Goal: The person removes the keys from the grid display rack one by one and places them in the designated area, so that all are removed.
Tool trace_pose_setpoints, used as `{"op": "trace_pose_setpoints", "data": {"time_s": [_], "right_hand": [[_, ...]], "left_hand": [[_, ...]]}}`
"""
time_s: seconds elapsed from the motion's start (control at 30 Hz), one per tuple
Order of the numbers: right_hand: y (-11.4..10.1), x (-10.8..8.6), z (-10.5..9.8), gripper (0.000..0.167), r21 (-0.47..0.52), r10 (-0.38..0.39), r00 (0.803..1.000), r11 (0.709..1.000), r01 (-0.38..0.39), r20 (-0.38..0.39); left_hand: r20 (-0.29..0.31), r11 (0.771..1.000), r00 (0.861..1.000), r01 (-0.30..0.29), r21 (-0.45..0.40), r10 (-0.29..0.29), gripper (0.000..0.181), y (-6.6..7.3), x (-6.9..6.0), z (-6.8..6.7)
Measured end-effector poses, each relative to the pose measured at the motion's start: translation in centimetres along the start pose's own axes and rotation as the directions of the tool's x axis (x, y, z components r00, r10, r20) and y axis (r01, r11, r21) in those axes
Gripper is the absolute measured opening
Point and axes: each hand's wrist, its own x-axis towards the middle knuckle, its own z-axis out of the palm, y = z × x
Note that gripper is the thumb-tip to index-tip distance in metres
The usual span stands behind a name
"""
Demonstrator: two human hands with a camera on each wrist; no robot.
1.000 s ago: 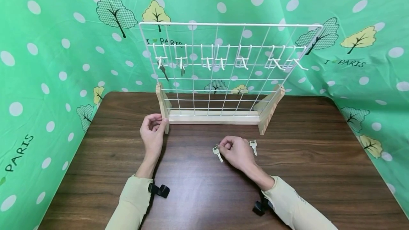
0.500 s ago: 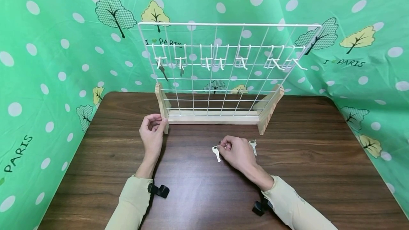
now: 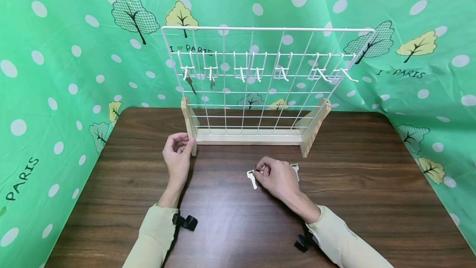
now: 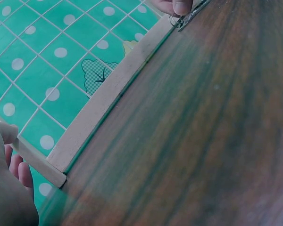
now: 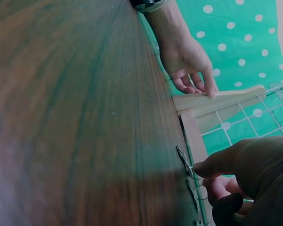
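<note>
A white wire grid rack (image 3: pixel 249 137) with wooden side supports stands on the table. My left hand (image 3: pixel 177 156) is at its left support (image 3: pixel 189 125), thumb and curled fingers gripping the edge. In front of the rack my right hand (image 3: pixel 277 177) pinches a ring with a silver key (image 3: pixel 252 180) hanging to its left, low over the table. Another key (image 3: pixel 295 171) lies just beyond that hand, partly covered by it. In the right wrist view the pinched key (image 5: pixel 182 157) shows beside the thumb. Two keys (image 3: pixel 191 84) hang from the two leftmost hooks.
Several white double-prong hooks (image 3: pixel 281 72) line the upper grid, the ones right of the two keys holding nothing. A green patterned cloth (image 3: pixel 74 94) rises behind and beside the brown wooden table (image 3: pixel 223 226). Black straps with small cameras (image 3: pixel 190 222) sit at both wrists.
The key at my right fingertips has turned slightly, and its ring shows a little more between the fingers. My left hand has stayed on the support.
</note>
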Motion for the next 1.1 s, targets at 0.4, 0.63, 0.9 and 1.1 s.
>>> {"op": "trace_pose_setpoints", "data": {"time_s": [0.4,0.63,0.9,1.1], "right_hand": [[0.4,0.1,-0.4,0.019,0.142,-0.172,0.975,0.978,0.152,0.14],[0.7,0.1,-0.3,0.018,0.118,-0.193,0.965,0.978,0.174,0.179],[1.0,0.4,-0.1,0.022,0.055,-0.207,0.969,0.978,0.201,0.133],[1.7,0.4,0.5,0.028,0.046,-0.219,0.97,0.975,0.216,0.103]], "left_hand": [[-0.004,1.0,1.0,-0.002,0.002,0.002,0.028,0.0,0.0,-0.1],[0.004,1.0,1.0,-0.006,-0.007,0.006,0.029,0.0,0.0,0.0],[-0.001,1.0,1.0,-0.009,-0.01,0.009,0.03,-0.1,0.0,0.0],[0.003,1.0,1.0,-0.001,-0.008,0.001,0.03,-0.1,-0.1,0.0]]}}
